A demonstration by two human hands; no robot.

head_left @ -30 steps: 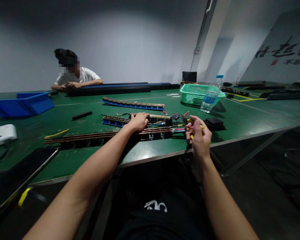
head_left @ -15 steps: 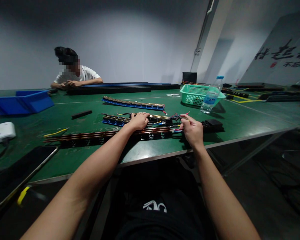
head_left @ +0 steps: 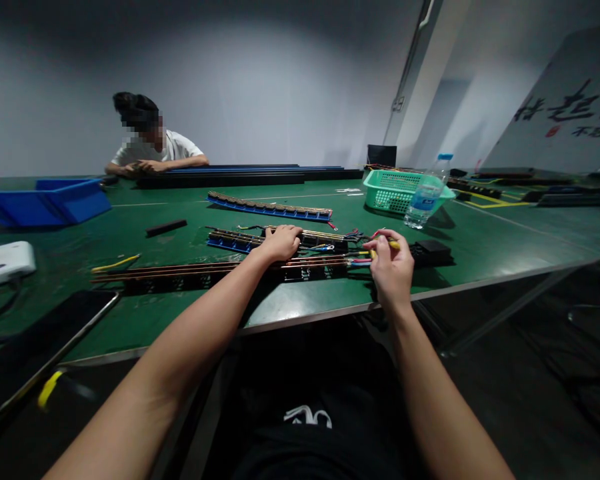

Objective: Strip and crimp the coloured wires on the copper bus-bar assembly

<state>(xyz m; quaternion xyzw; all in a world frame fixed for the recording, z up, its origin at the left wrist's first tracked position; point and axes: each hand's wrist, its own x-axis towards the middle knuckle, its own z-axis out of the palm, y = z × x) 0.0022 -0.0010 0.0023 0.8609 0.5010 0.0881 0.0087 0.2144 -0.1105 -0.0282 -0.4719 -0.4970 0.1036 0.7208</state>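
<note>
Pliers (head_left: 395,245) clamped in fingers of right hand (head_left: 393,267), right of rail (head_left: 325,236); rail under left hand (head_left: 282,243), grip unclear.

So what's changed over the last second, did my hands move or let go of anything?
Your right hand shifted slightly left, briefly hiding the yellow-handled tool; since half a second ago it has turned so the yellow shows again. Nothing was visibly let go. Your left hand stayed on the wired strip, and the green basket and bottle stayed put.
</note>
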